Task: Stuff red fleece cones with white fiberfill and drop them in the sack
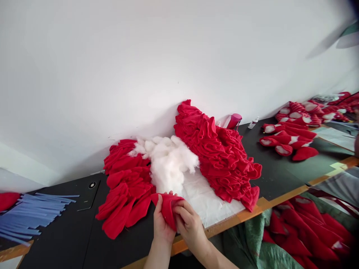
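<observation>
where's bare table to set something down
Black table between blue strips and left red pile, nearer than phone; more between right red pile and stuffed red pieces. Crowded: white stuffing between both piles, with left hand, right hand and red cloth in front.

The piece [166, 210] and piles [221, 153] are soft, matt cloth; the stuffing [168, 162] is fluffy fibre. The counter [63, 218] looks smooth, the tape [262, 205] slightly glossy, the bag [255, 235] creased plastic, the wall [134, 59] matt.
</observation>
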Demonstrator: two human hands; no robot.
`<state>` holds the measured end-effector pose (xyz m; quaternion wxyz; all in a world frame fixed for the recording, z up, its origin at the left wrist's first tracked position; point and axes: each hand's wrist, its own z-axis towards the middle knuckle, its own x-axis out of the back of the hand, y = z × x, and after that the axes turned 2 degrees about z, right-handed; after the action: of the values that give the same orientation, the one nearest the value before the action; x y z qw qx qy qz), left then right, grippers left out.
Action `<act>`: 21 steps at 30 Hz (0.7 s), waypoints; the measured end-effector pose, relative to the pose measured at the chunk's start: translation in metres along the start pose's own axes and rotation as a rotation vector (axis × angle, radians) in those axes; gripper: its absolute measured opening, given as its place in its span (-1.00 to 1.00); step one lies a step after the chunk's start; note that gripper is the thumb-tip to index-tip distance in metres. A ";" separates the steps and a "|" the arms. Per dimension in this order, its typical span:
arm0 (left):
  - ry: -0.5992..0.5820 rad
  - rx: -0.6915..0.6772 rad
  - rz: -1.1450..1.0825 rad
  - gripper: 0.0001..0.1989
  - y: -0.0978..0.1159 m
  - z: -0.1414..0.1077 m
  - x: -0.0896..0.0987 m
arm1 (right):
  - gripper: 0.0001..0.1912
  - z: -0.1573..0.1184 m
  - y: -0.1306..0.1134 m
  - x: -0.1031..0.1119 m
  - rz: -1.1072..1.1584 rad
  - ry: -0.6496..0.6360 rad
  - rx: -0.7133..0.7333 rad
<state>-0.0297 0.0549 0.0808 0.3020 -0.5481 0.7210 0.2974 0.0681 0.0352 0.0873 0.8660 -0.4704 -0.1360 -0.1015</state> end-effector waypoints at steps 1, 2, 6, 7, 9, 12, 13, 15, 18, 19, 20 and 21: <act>-0.001 0.007 -0.011 -0.68 -0.001 0.001 0.000 | -0.74 0.000 0.001 0.003 -0.002 -0.007 0.002; -0.003 0.011 -0.017 -0.68 -0.001 0.002 -0.001 | -0.75 -0.002 0.002 0.006 -0.010 -0.043 0.014; -0.010 -0.027 -0.020 -0.69 0.001 0.008 -0.005 | -0.65 -0.014 0.004 0.025 -0.102 -0.199 0.091; -0.009 -0.037 -0.018 -0.69 0.001 0.009 -0.007 | -0.66 -0.015 0.007 0.028 -0.109 -0.176 0.083; 0.000 -0.046 -0.011 -0.70 -0.003 0.010 -0.011 | -0.70 -0.012 0.013 0.030 -0.093 -0.075 0.028; 0.012 -0.059 -0.002 -0.72 -0.016 0.010 -0.017 | -0.74 -0.002 0.024 0.022 -0.054 -0.092 0.006; 0.010 -0.058 0.003 -0.73 -0.020 0.009 -0.018 | -0.74 0.000 0.026 0.019 -0.066 -0.160 0.022; 0.016 -0.051 0.018 -0.71 -0.027 0.009 -0.019 | -0.76 0.001 0.026 0.018 -0.125 -0.346 0.055; 0.056 -0.038 0.048 -0.65 -0.028 0.011 -0.018 | -0.73 0.006 0.023 0.034 -0.141 -0.565 0.066; 0.070 -0.057 0.054 -0.65 -0.026 0.012 -0.017 | -0.71 0.012 0.023 0.043 -0.103 -0.596 0.061; 0.086 -0.090 0.062 -0.69 -0.024 0.013 -0.017 | -0.68 0.021 0.026 0.053 -0.078 -0.572 0.058; 0.095 -0.132 0.072 -0.75 -0.021 0.014 -0.018 | -0.65 0.035 0.030 0.061 -0.073 -0.517 0.048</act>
<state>-0.0038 0.0720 0.0831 0.2198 -0.5540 0.7327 0.3285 0.1304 0.0777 0.1020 0.8090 -0.4548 -0.3723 -0.0058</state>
